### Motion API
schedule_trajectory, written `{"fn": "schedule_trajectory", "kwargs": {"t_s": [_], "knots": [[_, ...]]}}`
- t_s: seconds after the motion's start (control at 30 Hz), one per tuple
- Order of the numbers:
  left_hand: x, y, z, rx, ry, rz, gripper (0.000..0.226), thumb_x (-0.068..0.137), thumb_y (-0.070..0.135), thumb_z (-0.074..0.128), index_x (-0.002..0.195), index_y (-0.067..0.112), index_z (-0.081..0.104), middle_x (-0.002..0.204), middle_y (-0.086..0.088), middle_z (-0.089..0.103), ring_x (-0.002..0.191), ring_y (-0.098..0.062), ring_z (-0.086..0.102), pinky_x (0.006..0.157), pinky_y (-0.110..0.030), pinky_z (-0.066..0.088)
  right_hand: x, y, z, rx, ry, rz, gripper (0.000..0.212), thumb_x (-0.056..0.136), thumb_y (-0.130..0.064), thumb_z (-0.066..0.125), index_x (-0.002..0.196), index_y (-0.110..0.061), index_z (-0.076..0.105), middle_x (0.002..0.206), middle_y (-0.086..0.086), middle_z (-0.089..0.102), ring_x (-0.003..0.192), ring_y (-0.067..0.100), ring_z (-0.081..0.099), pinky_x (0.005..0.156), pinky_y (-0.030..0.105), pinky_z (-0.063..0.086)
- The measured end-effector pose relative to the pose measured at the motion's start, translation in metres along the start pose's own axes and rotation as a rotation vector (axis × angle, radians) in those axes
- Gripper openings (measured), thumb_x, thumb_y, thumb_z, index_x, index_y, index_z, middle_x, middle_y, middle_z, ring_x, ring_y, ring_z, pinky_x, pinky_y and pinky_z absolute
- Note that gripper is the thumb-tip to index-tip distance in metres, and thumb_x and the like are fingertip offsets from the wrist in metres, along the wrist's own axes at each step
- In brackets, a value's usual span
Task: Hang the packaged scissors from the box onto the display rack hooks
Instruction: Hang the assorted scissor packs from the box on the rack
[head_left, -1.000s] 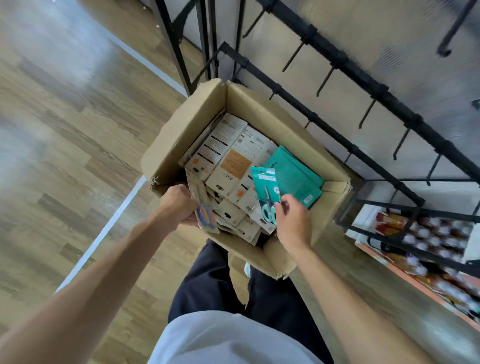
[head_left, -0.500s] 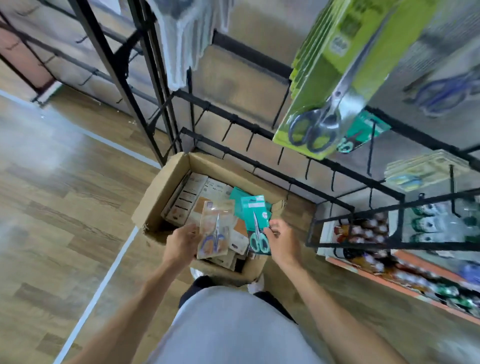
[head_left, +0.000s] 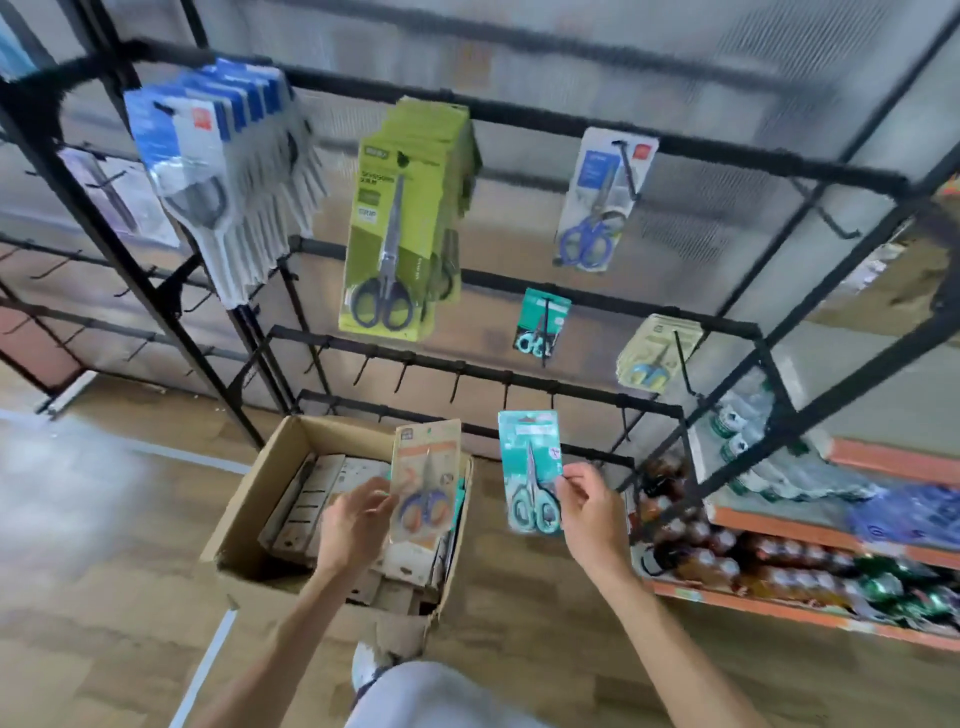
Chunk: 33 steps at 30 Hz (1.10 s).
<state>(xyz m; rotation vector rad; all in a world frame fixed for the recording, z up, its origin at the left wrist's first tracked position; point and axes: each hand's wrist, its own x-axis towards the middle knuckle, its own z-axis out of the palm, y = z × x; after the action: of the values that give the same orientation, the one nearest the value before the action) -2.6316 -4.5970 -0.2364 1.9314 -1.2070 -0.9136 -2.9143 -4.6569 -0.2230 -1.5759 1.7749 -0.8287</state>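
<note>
box (head_left: 244, 512): cardboard, on the floor at 7 o'clock of the view, more carded packs stacked inside
left hand (head_left: 353, 522): fingers curled round the edge of the tan pack (head_left: 423, 480), held upright above the box
tan pack: thin card with a blister over small scissors, so probably light and fairly stiff; best pinched at a side edge, leaving the hang hole at 12 o'clock free
right hand (head_left: 589, 506): thumb and fingers pinch the right edge of the teal pack (head_left: 531, 470), upright, at 3 o'clock of the tan one
teal pack: likely weighted toward the handles at 6 o'clock, may swing on a hook
rack (head_left: 545, 387): bare hooks at 12 o'clock of both packs; a matching teal pack already hangs higher up
</note>
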Motion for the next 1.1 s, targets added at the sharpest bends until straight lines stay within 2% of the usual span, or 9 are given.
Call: {"fn": "schedule_trajectory", "kwargs": {"t_s": [0.13,0.27,0.4,0.47,0.53,0.63,0.9,1.0,1.1], "knots": [[-0.019,0.025,0.017,-0.026,0.017,0.057,0.011,0.096,0.030,0.064,0.088,0.024,0.070,0.076,0.015,0.075,0.066,-0.002,0.070,0.062,-0.032,0.059,0.015,-0.005,-0.027,0.105,-0.009,0.092,0.002,0.098,-0.023,0.061,0.097,-0.025,0.060,0.094,-0.011,0.067,0.080,-0.006,0.062,0.052,0.010,0.045],[-0.031,0.045,0.024,-0.067,0.024,0.117,0.010,0.095,0.028,0.065,0.087,0.026,0.071,0.075,0.015,0.075,0.063,-0.007,0.070,0.054,-0.027,0.053,0.047,-0.024,-0.021,0.218,0.008,0.181,0.005,0.097,-0.020,0.063,0.101,-0.018,0.065,0.103,-0.001,0.071,0.083,0.009,0.065,0.056,0.017,0.046],[-0.017,0.050,0.019,-0.090,-0.016,0.170,0.013,0.095,0.027,0.066,0.082,0.026,0.066,0.077,0.012,0.075,0.067,-0.007,0.072,0.055,-0.029,0.054,0.078,-0.035,-0.008,0.189,-0.008,0.217,0.013,0.098,-0.016,0.062,0.108,-0.010,0.066,0.102,0.000,0.066,0.082,0.011,0.061,0.049,0.011,0.038],[-0.003,0.048,0.012,-0.086,-0.038,0.205,0.009,0.095,0.024,0.065,0.087,0.020,0.067,0.079,0.009,0.076,0.070,-0.007,0.073,0.058,-0.031,0.058,0.088,-0.034,0.002,0.205,0.004,0.272,0.010,0.097,-0.016,0.062,0.106,-0.012,0.065,0.102,0.000,0.066,0.083,0.013,0.063,0.052,0.017,0.045],[0.013,0.046,0.006,-0.083,-0.031,0.226,0.010,0.094,0.021,0.066,0.088,0.013,0.067,0.080,0.006,0.076,0.072,-0.007,0.073,0.059,-0.031,0.059,0.098,-0.027,0.015,0.235,0.010,0.343,0.003,0.095,-0.017,0.065,0.098,-0.017,0.064,0.103,0.003,0.070,0.085,0.018,0.069,0.064,0.033,0.060],[0.034,0.041,0.000,-0.073,-0.029,0.268,0.009,0.093,0.016,0.066,0.084,0.014,0.066,0.079,0.006,0.076,0.071,-0.004,0.073,0.054,-0.022,0.056,0.109,-0.015,0.029,0.275,0.014,0.388,0.005,0.092,-0.018,0.067,0.089,-0.019,0.063,0.100,0.007,0.073,0.082,0.023,0.073,0.069,0.046,0.063],[0.062,0.031,0.003,-0.004,-0.100,0.303,0.016,0.091,0.018,0.067,0.083,0.031,0.062,0.075,0.022,0.072,0.071,0.001,0.071,0.056,-0.022,0.059,0.127,-0.006,0.039,0.279,0.033,0.442,0.004,0.094,-0.020,0.066,0.093,-0.019,0.063,0.097,0.004,0.072,0.081,0.021,0.073,0.065,0.046,0.063],[0.070,0.030,0.005,-0.011,-0.114,0.280,0.004,0.092,0.017,0.067,0.089,0.019,0.067,0.082,0.014,0.074,0.073,0.000,0.072,0.059,-0.030,0.061,0.147,-0.007,0.043,0.305,0.029,0.453,0.005,0.094,-0.020,0.066,0.095,-0.016,0.064,0.096,0.006,0.071,0.082,0.022,0.073,0.064,0.047,0.063],[0.075,0.031,0.006,0.011,-0.094,0.265,0.004,0.092,0.015,0.067,0.088,0.015,0.067,0.076,0.016,0.074,0.070,0.001,0.071,0.056,-0.023,0.058,0.176,-0.007,0.048,0.289,0.035,0.438,0.005,0.092,-0.021,0.069,0.094,-0.018,0.066,0.098,0.005,0.072,0.084,0.022,0.073,0.068,0.047,0.063]]}}
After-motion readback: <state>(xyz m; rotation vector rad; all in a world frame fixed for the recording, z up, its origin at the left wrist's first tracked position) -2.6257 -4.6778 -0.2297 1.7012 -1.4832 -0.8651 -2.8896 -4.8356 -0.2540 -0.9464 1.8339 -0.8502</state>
